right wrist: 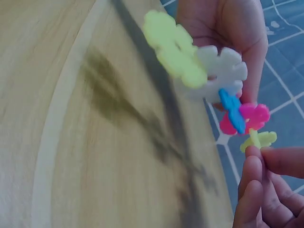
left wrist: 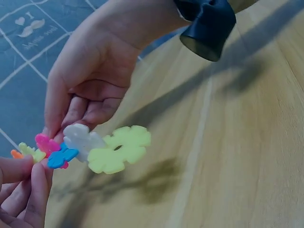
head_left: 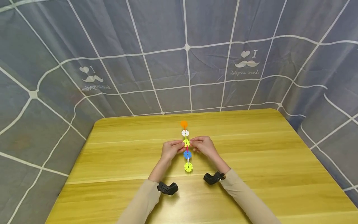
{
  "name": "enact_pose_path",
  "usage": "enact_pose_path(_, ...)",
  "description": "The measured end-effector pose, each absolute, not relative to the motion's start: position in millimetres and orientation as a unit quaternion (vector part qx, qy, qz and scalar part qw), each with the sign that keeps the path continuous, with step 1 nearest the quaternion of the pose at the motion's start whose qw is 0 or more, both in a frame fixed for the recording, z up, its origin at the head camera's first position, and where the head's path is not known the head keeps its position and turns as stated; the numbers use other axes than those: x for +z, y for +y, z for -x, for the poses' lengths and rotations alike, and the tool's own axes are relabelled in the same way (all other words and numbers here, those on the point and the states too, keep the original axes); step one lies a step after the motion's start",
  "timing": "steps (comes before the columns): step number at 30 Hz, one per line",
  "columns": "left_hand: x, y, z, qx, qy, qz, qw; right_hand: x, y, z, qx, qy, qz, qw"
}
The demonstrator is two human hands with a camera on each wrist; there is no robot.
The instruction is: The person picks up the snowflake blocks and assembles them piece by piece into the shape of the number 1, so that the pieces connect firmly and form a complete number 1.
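A chain of slotted plastic snowflake discs runs away from the person, held over the table. From the near end come a yellow-green disc (head_left: 188, 167), a white disc (left wrist: 80, 140), a blue disc (head_left: 187, 154), a pink disc (right wrist: 255, 115), a second yellow-green disc (head_left: 186, 143), another white disc (head_left: 185, 133) and an orange disc (head_left: 184, 124). My left hand (head_left: 170, 150) pinches the chain from the left at the middle yellow-green disc. Opposite it, my right hand (head_left: 204, 145) pinches the same part with thumb and finger. Fingers partly hide the far discs in the wrist views.
The wooden table (head_left: 117, 168) has a rounded far edge. A grey curtain (head_left: 165, 71) with white lines hangs behind it and along both sides. Black wrist cameras sit on the left wrist (head_left: 167, 188) and the right wrist (head_left: 213, 178).
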State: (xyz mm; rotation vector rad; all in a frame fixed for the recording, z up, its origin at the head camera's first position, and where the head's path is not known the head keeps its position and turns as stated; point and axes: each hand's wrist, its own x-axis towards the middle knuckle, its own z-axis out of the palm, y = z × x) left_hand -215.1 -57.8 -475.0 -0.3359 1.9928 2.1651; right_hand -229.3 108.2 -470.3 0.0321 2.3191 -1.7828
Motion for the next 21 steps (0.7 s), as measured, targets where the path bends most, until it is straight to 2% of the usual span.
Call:
enact_pose_path(4, -481.9, -52.6, 219.0, 0.727, 0.669, 0.127, 0.094, -476.0, 108.3, 233.0, -0.608, 0.785, -0.038, 0.114)
enact_pose_path(21, -496.8, -47.3, 230.0, 0.681, 0.721, 0.125, 0.030, -487.5, 101.0, 247.0, -0.622, 0.770, -0.061, 0.127)
